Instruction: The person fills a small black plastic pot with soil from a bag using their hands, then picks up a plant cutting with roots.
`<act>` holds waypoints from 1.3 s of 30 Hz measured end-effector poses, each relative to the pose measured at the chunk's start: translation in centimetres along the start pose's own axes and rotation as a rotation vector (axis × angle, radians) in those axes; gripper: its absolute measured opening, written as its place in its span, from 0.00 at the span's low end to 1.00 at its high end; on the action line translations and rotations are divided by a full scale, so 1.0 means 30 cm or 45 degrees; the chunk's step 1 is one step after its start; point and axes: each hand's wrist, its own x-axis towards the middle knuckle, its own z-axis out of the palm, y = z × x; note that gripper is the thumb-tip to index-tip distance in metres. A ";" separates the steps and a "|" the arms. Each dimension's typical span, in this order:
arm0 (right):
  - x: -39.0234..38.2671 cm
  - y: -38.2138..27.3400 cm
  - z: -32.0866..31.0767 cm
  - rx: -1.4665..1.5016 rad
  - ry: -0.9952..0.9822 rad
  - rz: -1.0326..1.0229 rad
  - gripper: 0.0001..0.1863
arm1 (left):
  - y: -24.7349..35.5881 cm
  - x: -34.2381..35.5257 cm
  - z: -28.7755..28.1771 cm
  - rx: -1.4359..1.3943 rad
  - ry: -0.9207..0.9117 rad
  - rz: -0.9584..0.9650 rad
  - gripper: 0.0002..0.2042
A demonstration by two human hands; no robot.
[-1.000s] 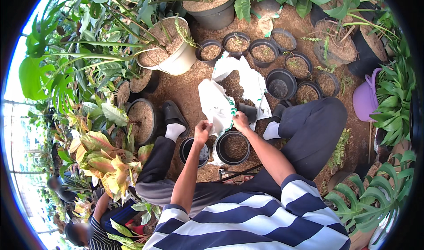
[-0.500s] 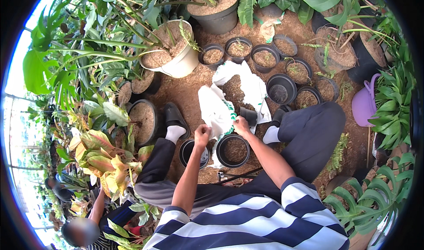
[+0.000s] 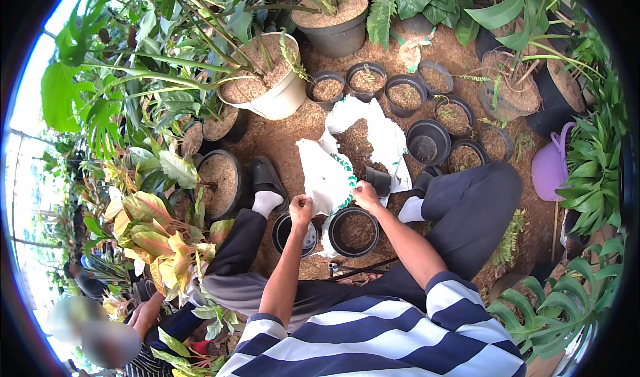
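Nearest, below the hands, is soft cloth in broad navy and pale stripes, the shirt [image 3: 380, 340], with smooth dark trousers [image 3: 460, 224] spreading to either side. Just below the right hand stands a round black plastic pot [image 3: 353, 253] holding crumbly brown soil; under the left forearm is another dark pot [image 3: 281, 229], partly covered by it. The thin, creased white sack [image 3: 322, 174] lies between the hands and beyond them, its edge banded in green [image 3: 351, 177]. The left hand [image 3: 301, 209] has its fingers drawn in, pinching the sack's near left edge. The right hand [image 3: 365, 196] is likewise closed on the sack near the green band; its fingertips are small here, so I cannot tell whether it also touches the small tapered pot [image 3: 379, 181] tipped over just past it. Farther out, loose brown soil [image 3: 355, 144] fills the sack's open hollow. Beyond and right of the hands, small round black pots cluster, one bare inside [image 3: 428, 142]. Farthest are a big cream pot [image 3: 287, 97], beyond the left hand, and a purple bucket [image 3: 550, 170], well right.
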 end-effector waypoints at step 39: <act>-0.041 -0.026 -0.013 -0.130 -0.061 -0.030 0.09 | 0.028 -0.045 -0.062 -0.151 -0.816 0.044 0.05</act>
